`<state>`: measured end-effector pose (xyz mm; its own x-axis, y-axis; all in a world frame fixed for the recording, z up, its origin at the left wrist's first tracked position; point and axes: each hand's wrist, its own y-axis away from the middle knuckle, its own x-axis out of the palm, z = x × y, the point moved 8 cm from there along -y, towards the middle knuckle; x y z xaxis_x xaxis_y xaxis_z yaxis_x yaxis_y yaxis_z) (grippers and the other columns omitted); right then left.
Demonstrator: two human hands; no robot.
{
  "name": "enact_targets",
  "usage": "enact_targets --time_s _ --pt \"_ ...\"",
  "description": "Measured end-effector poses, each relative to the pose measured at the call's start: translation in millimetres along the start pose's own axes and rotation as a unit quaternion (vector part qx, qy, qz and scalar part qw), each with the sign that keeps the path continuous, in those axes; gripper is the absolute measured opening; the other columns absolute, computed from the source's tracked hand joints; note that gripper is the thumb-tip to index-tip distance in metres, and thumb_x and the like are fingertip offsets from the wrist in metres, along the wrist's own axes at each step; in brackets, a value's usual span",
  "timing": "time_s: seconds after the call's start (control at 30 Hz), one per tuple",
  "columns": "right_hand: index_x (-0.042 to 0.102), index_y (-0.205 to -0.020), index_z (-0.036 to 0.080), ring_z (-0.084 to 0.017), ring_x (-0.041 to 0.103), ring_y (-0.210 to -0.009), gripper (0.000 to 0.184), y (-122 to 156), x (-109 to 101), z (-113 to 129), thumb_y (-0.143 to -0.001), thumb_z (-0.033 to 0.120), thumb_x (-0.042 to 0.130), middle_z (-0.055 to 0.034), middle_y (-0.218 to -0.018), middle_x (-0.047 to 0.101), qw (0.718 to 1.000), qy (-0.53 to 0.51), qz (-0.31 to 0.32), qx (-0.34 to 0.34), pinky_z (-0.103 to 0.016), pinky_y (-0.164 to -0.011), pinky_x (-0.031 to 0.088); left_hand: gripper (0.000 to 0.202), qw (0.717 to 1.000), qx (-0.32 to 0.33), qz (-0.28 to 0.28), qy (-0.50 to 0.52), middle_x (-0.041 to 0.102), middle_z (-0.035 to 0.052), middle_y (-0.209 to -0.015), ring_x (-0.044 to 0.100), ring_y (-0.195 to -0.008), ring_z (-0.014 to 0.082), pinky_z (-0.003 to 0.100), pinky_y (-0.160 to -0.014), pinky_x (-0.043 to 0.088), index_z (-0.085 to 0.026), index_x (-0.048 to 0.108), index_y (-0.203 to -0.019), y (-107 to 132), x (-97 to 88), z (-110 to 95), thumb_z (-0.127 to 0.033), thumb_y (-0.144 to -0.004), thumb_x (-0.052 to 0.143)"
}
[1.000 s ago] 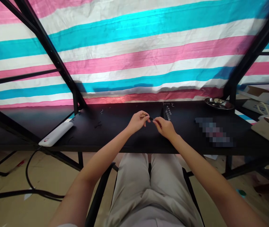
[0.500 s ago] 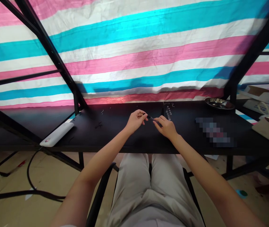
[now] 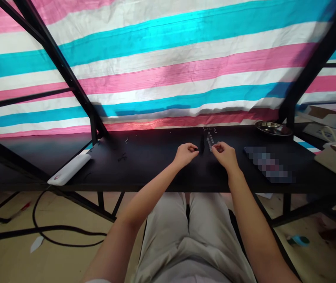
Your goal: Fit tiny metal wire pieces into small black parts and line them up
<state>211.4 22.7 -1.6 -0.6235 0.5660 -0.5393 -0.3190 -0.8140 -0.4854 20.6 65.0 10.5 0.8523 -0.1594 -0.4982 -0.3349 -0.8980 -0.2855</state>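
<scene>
My left hand (image 3: 187,154) is closed over the middle of the black table, its thumb and fingertips pinching a small dark piece (image 3: 196,149). Most of that piece is hidden by the fingers. My right hand (image 3: 226,154) is at the near end of a double row of small clear beadlike pieces (image 3: 209,138). Its thumb and forefinger are drawn together there; whatever lies between them is too small to tell. Between the two hands, a slim black pen-like object (image 3: 202,144) lies on the table, pointing away from me.
A shiny metal dish (image 3: 274,128) stands at the back right, with a blurred-out flat object (image 3: 270,165) before it. On the left lies a white oblong device (image 3: 70,169) with a cable. Thin black scraps (image 3: 122,157) and white bits (image 3: 127,140) dot the black table (image 3: 150,173).
My hands, which were together around a thin dark object, have parted. The right has moved right to the clear pieces; the left has come a little right and nearer, keeping a dark piece.
</scene>
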Motion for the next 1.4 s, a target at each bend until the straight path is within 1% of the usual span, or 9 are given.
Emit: enact_targets --time_s 0.1,0.23,0.5,0.67,0.83,0.97,1.1,1.27,1.4 --pt "0.063 -0.073 0.021 -0.017 0.06 -0.067 0.021 0 5 -10 -0.072 0.041 0.056 -0.0039 -0.073 0.068 0.997 0.059 0.035 0.034 -0.028 -0.064 0.043 0.017 0.999 -0.008 0.013 -0.036 0.063 0.0011 -0.068 0.056 -0.064 0.0111 0.024 -0.067 0.046 -0.015 0.068 -0.081 -6 13.5 -4 -0.023 -0.066 0.066" --pt "0.066 -0.072 0.022 -0.019 0.062 -0.07 0.025 0 9 -18 -0.074 0.044 0.056 -0.0047 -0.073 0.069 0.989 0.119 0.054 0.062 -0.028 -0.059 0.041 0.017 0.997 -0.023 0.022 -0.072 0.065 0.0024 -0.069 0.059 -0.067 0.0138 0.026 -0.071 0.048 -0.014 0.069 -0.081 -13 27.2 -5 -0.019 -0.065 0.066" --pt "0.069 -0.077 0.024 -0.021 0.063 -0.073 0.024 -2 18 -24 -0.073 0.045 0.059 -0.0047 -0.076 0.07 0.981 0.162 0.085 0.067 -0.028 -0.06 0.042 0.021 0.989 -0.038 0.047 -0.135 0.067 0.0056 -0.076 0.061 -0.076 0.0188 0.029 -0.073 0.048 -0.016 0.07 -0.083 -20 44.6 14 -0.027 -0.066 0.066" --pt "0.07 -0.081 0.024 -0.022 0.063 -0.077 0.025 -1 21 -26 -0.074 0.045 0.058 -0.0058 -0.081 0.07 0.971 0.192 0.108 0.093 -0.029 -0.063 0.043 0.021 0.983 -0.044 0.05 -0.169 0.067 0.0066 -0.077 0.061 -0.076 0.0202 0.03 -0.072 0.047 -0.017 0.07 -0.082 -21 46.0 15 -0.026 -0.065 0.065" --pt "0.07 -0.08 0.024 -0.021 0.063 -0.073 0.024 -1 21 -26 -0.074 0.045 0.058 -0.0052 -0.076 0.069 0.973 0.195 0.094 0.077 -0.028 -0.06 0.043 0.015 0.972 -0.069 0.071 -0.213 0.065 0.0082 -0.074 0.061 -0.076 0.0225 0.031 -0.069 0.047 -0.015 0.067 -0.07 -26 48.4 13 -0.025 -0.058 0.068" --pt "0.07 -0.077 0.024 -0.02 0.063 -0.069 0.024 -2 21 -26 -0.073 0.045 0.06 -0.0048 -0.073 0.069 0.977 0.192 0.074 0.059 -0.027 -0.058 0.042 0.013 0.972 -0.081 0.077 -0.208 0.063 0.0075 -0.069 0.061 -0.076 0.0229 0.031 -0.069 0.047 -0.015 0.065 -0.063 -29 49.7 15 -0.024 -0.057 0.071" --pt "0.071 -0.078 0.024 -0.021 0.063 -0.071 0.025 -2 21 -25 -0.074 0.045 0.061 -0.0062 -0.075 0.07 0.976 0.195 0.078 0.06 -0.028 -0.059 0.042 0.011 0.977 -0.072 0.07 -0.19 0.062 0.0058 -0.064 0.06 -0.073 0.0215 0.031 -0.07 0.047 -0.016 0.063 -0.059 -30 50.3 16 -0.023 -0.058 0.071" --pt "0.07 -0.083 0.022 -0.023 0.063 -0.076 0.03 -1 21 -25 -0.072 0.048 0.062 -0.007 -0.077 0.069 0.973 0.199 0.089 0.07 -0.03 -0.063 0.043 0.018 0.973 -0.079 0.094 -0.194 0.063 0.0054 -0.065 0.06 -0.072 0.0207 0.031 -0.069 0.047 -0.016 0.065 -0.064 -30 47.8 21 -0.032 -0.058 0.074" --pt "0.069 -0.085 0.021 -0.022 0.063 -0.075 0.034 -2 21 -28 -0.069 0.05 0.064 -0.0064 -0.077 0.068 0.977 0.191 0.077 0.059 -0.029 -0.063 0.042 0.034 0.975 -0.065 0.122 -0.174 0.064 0.0045 -0.069 0.06 -0.067 0.0176 0.027 -0.064 0.046 -0.016 0.068 -0.073 -27 35.3 25 -0.04 -0.052 0.079"
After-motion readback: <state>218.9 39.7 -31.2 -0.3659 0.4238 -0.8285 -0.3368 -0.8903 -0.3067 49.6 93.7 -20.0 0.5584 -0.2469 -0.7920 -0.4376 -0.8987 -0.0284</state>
